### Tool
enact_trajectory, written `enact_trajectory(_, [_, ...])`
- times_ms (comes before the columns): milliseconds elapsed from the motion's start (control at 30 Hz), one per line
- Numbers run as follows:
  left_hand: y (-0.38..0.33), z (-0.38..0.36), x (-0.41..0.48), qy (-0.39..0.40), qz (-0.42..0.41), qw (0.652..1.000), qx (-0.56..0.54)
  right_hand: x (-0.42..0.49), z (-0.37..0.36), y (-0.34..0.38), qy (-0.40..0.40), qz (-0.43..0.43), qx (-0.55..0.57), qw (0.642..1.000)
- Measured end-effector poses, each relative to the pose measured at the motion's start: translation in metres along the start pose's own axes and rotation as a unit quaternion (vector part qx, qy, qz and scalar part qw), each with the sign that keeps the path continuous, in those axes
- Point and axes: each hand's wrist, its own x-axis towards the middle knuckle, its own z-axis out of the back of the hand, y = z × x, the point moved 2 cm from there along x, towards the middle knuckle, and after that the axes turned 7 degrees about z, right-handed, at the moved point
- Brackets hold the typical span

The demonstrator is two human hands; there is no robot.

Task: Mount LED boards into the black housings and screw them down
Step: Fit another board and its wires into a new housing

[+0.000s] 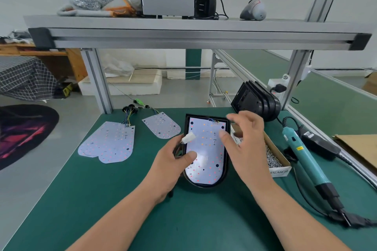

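Observation:
A black housing (225, 171) lies flat on the green mat at the centre, with a white LED board (208, 149) seated inside it. My left hand (171, 161) grips the housing's left edge, its thumb pressing on the board, and a white connector (188, 137) sticks up by its fingers. My right hand (244, 140) hovers over the board's right side with relaxed, spread fingers, holding nothing. Loose LED boards (108, 142) with wire bundles lie to the left, and another board (162, 125) sits behind them.
A cardboard box of screws (273, 155) stands right of the housing. A teal electric screwdriver (302, 153) with its cable lies further right. Stacked black housings (257, 101) lean at the back right. An aluminium frame shelf (183, 34) spans overhead.

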Motion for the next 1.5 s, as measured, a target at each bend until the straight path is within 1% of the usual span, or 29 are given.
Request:
enact_trajectory(100, [-0.001, 0.001, -0.001, 0.007, 0.001, 1.000, -0.004, 0.000, -0.002, -0.001, 0.052, 0.017, -0.055, 0.997])
enact_trajectory(200, [-0.002, 0.000, -0.001, 0.009, -0.010, 1.000, 0.004, 0.000, -0.003, 0.001, 0.076, 0.036, -0.101, 0.991])
enact_trajectory(300, [-0.004, -0.001, -0.003, 0.018, -0.020, 1.000, 0.013, 0.003, -0.002, -0.001, 0.088, 0.023, -0.083, 0.992])
enact_trajectory(400, [-0.008, -0.002, -0.005, 0.033, -0.048, 0.997, 0.041, 0.004, -0.001, -0.001, 0.097, 0.007, -0.054, 0.994])
enact_trajectory(467, [-0.009, -0.002, -0.005, 0.030, -0.059, 0.996, 0.056, 0.003, -0.003, 0.003, 0.092, 0.027, -0.059, 0.994])
enact_trajectory(567, [-0.010, -0.005, -0.005, 0.023, -0.072, 0.996, 0.054, 0.002, -0.007, 0.011, 0.075, 0.076, -0.122, 0.987])
enact_trajectory(700, [-0.010, -0.009, -0.006, 0.030, -0.087, 0.993, 0.070, 0.001, -0.009, 0.020, 0.105, 0.129, -0.175, 0.970])
enact_trajectory(800, [-0.009, -0.008, -0.005, 0.034, -0.098, 0.990, 0.096, 0.001, -0.010, 0.021, 0.105, 0.132, -0.165, 0.972])
enact_trajectory(867, [-0.009, -0.009, -0.006, 0.038, -0.095, 0.989, 0.102, 0.004, -0.006, 0.020, 0.094, 0.154, -0.163, 0.970])
enact_trajectory(933, [-0.007, -0.011, -0.006, 0.044, -0.085, 0.991, 0.095, 0.003, -0.005, 0.021, 0.108, 0.174, -0.177, 0.963])
enact_trajectory(1033, [-0.005, -0.011, -0.006, 0.033, -0.070, 0.993, 0.090, 0.001, -0.007, 0.022, 0.127, 0.180, -0.174, 0.960])
enact_trajectory(1133, [-0.007, -0.011, -0.008, 0.031, -0.068, 0.992, 0.097, 0.004, -0.005, 0.023, 0.115, 0.151, -0.125, 0.974])
enact_trajectory(1233, [-0.006, -0.013, -0.009, 0.040, -0.082, 0.989, 0.115, 0.007, 0.000, 0.020, 0.104, 0.072, -0.040, 0.991])
enact_trajectory(1300, [-0.006, -0.014, -0.010, 0.037, -0.086, 0.987, 0.132, 0.010, 0.005, 0.018, 0.109, 0.013, -0.005, 0.994])
enact_trajectory(1400, [-0.005, -0.012, -0.009, 0.031, -0.087, 0.986, 0.137, 0.015, 0.012, 0.016, 0.139, -0.042, -0.002, 0.989])
enact_trajectory(1500, [-0.005, -0.013, -0.009, 0.032, -0.086, 0.987, 0.136, 0.019, 0.018, 0.013, 0.150, -0.071, -0.007, 0.986])
